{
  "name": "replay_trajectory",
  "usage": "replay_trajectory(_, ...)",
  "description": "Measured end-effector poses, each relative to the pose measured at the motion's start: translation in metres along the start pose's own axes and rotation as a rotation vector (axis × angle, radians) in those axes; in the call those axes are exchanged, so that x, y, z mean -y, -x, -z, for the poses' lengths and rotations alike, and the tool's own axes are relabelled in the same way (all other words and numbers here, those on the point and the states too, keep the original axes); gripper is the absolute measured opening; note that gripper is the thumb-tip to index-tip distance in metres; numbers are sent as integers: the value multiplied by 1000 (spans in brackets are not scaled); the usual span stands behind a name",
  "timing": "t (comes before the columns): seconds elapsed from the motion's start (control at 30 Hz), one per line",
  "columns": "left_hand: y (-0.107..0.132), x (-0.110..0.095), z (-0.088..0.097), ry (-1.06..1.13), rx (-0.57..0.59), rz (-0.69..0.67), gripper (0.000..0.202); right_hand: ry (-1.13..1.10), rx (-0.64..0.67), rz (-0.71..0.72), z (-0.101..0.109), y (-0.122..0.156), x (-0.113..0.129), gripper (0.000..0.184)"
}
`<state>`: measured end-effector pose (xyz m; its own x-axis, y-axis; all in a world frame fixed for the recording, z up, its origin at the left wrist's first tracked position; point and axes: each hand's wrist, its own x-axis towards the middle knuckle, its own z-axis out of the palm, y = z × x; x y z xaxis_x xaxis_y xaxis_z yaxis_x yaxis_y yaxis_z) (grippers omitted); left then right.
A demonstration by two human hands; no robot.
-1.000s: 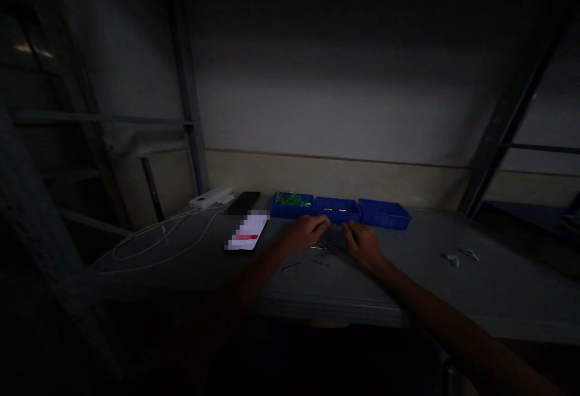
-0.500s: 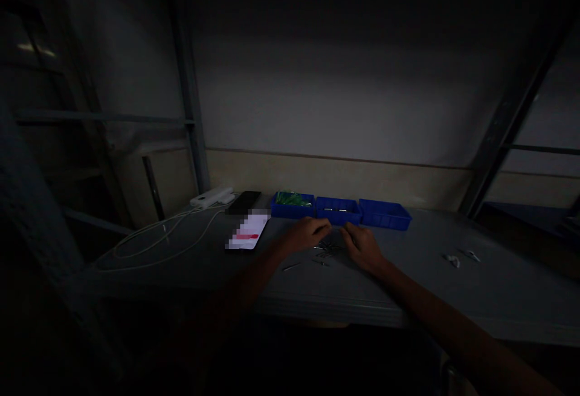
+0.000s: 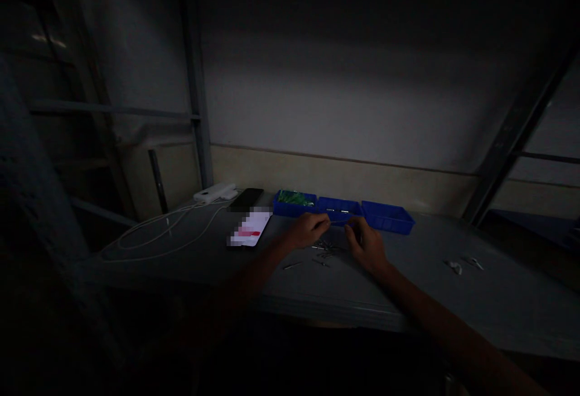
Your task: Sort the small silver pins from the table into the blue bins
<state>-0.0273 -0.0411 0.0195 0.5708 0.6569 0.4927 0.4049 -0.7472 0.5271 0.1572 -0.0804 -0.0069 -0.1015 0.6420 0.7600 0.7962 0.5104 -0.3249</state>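
My left hand (image 3: 309, 230) is closed, its fingertips pinching one end of a thin rod-like piece (image 3: 338, 222). Facing it, my right hand (image 3: 368, 243) has thumb and fingers curled together at the other end of that piece. It is too dark and small to name more exactly. Just below and between the hands lies a loose heap of small slender metal parts (image 3: 327, 248) on the grey table (image 3: 408, 281). A single metal pin-like part (image 3: 292, 265) rests apart from the heap, nearer the table's front edge.
Behind the hands stand three blue bins: one with green packets (image 3: 295, 209), a middle one (image 3: 339, 217) with metal pieces, and a right one (image 3: 388, 224). To the left are a lit phone (image 3: 256, 227), a dark phone-like slab (image 3: 247, 199), a white power strip (image 3: 214, 193) and cables. Small items (image 3: 454, 266) lie right.
My hands have drawn slightly apart, and the thin piece now shows between them. The right hand's fingers have bent more. The whole view has shifted a little.
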Motion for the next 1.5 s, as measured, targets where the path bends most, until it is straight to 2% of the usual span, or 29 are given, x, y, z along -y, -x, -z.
replay_trajectory(0.1,1,0,1,22,12,7,28,-13,-14,-31,0,0,0,24)
replay_trajectory(0.3,2,3,5,18,46,-1,28,-32,53,66,-1,-1,-3,21)
replay_trajectory(0.57,1,16,-1,-85,29,-5,26,39,68,98,-1,-1,-11,20)
replay_trajectory(0.73,1,25,1,-161,41,49,27,135,-41,-72,5,-9,-38,22)
replay_trajectory(0.93,1,41,10,-144,167,89,18,257,-178,-300,15,-23,-78,24)
replay_trajectory(1.03,2,50,15,-133,237,111,26,316,-283,-508,21,-30,-98,29)
replay_trajectory(1.1,3,55,16,-130,298,125,30,333,-299,-616,24,-32,-110,32)
replay_trajectory(1.17,4,60,16,-130,326,125,26,353,-293,-680,26,-31,-117,34)
replay_trajectory(1.33,3,68,12,-140,304,120,9,379,-185,-717,25,-28,-118,35)
replay_trajectory(1.5,1,67,10,-208,295,126,6,326,-125,-587,14,-29,-91,36)
